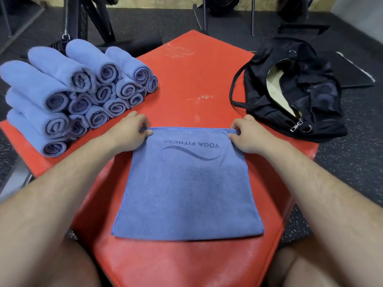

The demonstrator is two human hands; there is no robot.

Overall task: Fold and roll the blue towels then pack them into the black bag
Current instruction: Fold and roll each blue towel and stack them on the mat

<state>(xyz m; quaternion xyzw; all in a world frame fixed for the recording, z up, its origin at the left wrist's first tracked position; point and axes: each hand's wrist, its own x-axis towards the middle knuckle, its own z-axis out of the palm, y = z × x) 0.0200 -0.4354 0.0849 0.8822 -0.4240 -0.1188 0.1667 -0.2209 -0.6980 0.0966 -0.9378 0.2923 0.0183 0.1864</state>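
One red padded counter [186, 69] carries everything in front of you, its far part scuffed with pale marks, its near part glossy and creased. Dark speckled rubber floor [352, 146] surrounds it. Black metal equipment frames [87, 19] stand at the back, and a flat dark mat [352, 73] lies on the floor beyond the bag.

The counter's edges run at angles and narrow toward the far side. A stack of rolled towels [72, 96] fills the left corner, reaching that edge. The black bag [290, 90] sits at the right edge, well apart from the stack, with a wide stretch of red surface between them.

The flat blue towel [186, 183] lies in the middle, between your forearms, its near hem short of the counter's near end. Your left hand [132, 131] pinches its far left corner and your right hand [248, 135] its far right corner. On both, the fingers [143, 123] are curled and clamped on the hem, which runs straight from one hand to the other.

The towel is a fine-napped rectangle with a stitched border, printed "YOGA FITNESS" upside down to you above a dark wave. The rolls show tight spiral ends. The bag is soft fabric, slumped, its mouth open on a pale lining, with a metal zipper pull [296, 125] facing you.
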